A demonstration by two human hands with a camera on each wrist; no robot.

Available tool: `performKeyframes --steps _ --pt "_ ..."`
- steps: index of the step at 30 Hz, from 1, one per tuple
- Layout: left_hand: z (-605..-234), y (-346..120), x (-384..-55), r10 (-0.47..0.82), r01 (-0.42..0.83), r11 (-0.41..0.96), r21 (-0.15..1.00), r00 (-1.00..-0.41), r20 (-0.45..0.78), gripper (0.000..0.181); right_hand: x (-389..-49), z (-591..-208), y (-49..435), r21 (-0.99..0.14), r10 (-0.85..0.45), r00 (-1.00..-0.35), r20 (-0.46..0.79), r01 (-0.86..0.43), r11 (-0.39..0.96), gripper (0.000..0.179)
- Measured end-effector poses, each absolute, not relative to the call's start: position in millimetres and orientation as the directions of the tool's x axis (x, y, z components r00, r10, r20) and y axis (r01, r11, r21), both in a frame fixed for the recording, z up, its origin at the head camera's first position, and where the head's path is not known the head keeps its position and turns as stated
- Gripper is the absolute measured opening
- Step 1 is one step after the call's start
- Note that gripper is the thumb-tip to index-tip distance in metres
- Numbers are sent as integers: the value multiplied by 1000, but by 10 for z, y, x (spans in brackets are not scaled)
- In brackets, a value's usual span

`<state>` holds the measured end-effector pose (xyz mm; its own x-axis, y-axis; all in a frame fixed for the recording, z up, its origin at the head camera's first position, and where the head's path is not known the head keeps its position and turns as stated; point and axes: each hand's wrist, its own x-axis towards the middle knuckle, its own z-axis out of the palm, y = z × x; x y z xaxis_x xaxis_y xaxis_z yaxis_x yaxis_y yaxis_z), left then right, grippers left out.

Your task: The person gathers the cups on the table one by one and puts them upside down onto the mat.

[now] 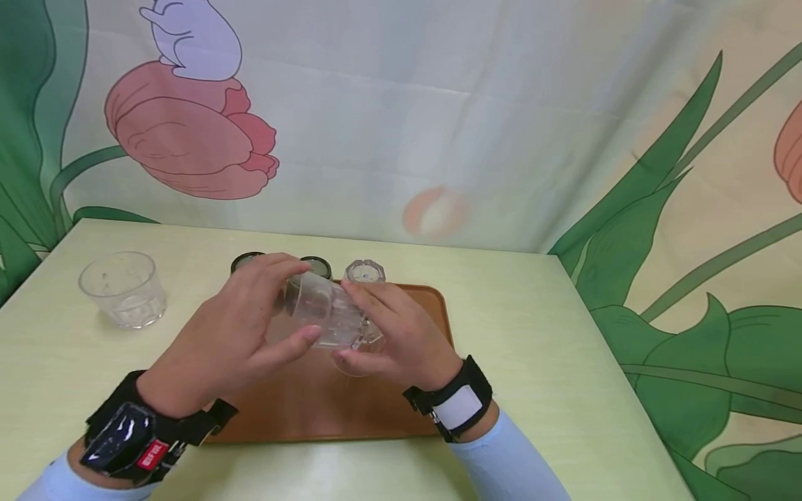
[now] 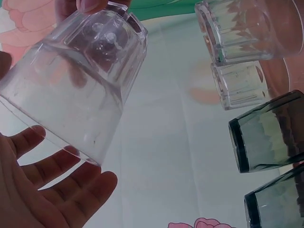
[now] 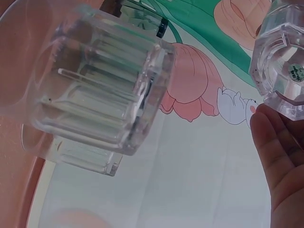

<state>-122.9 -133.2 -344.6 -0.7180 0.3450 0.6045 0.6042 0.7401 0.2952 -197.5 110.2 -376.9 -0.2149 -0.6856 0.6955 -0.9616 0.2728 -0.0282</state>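
A clear glass cup (image 1: 328, 313) with a fluted base is held tilted on its side above the brown tray, between both hands. My left hand (image 1: 234, 320) holds its rim end, thumb on the near side and fingers on the far side. In the left wrist view, the left fingers (image 2: 80, 185) are spread along the rim of the cup (image 2: 71, 95). My right hand (image 1: 401, 334) grips the base end with thumb and fingers. The right wrist view shows the right fingers (image 3: 280, 147) at the cup's faceted base (image 3: 280, 71), which bears a small round sticker.
Below the hands lies the brown tray (image 1: 294, 410). Dark-tinted glasses (image 1: 316, 266) and an upturned clear glass (image 1: 365, 270) stand toward its back. Another clear cup (image 3: 99, 85) is close to the right wrist. One clear glass (image 1: 124, 289) stands upright at the table's left.
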Motion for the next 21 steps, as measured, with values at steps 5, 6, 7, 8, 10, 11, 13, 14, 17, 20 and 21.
performKeyframes --steps 5,6,7,8,10,11,13,14,17,20,21 --pt "-3449 -1401 -1214 331 596 736 321 -730 599 63 -1983 -3773 1120 -47 -684 -232 692 -960 277 87" --pt "-3450 -1414 -1208 328 594 736 324 -732 597 62 -1983 -3768 1126 -50 -684 -235 691 -959 279 87" --pt "-3452 -1428 -1200 325 591 738 326 -735 595 60 -1984 -3762 1130 -52 -683 -237 690 -958 281 86" --pt "-3456 -1442 -1195 325 593 739 321 -730 601 60 -1985 -3757 1135 -51 -683 -239 690 -958 284 86" --pt "-3459 -1459 -1179 321 582 750 315 -736 596 58 -1987 -3746 1145 -45 -684 -242 689 -955 293 86" --pt "-3463 -1470 -1175 319 581 753 310 -734 600 57 -1992 -3745 1148 -38 -683 -239 691 -955 295 85" --pt "-3476 -1492 -1175 306 576 760 302 -726 616 55 -2001 -3748 1151 -24 -682 -233 693 -953 301 85" --pt "-3484 -1505 -1180 299 578 760 297 -717 630 53 -2003 -3749 1155 -15 -682 -229 694 -953 304 84" --pt "-3516 -1555 -1199 268 573 768 285 -692 670 45 -2013 -3747 1159 11 -678 -212 704 -951 308 83" --pt "-3558 -1615 -1227 220 527 801 285 -702 678 33 -2018 -3735 1164 23 -676 -203 708 -951 310 82" --pt "-3575 -1639 -1240 202 499 818 287 -716 668 29 -2019 -3732 1164 22 -676 -204 708 -951 310 82"
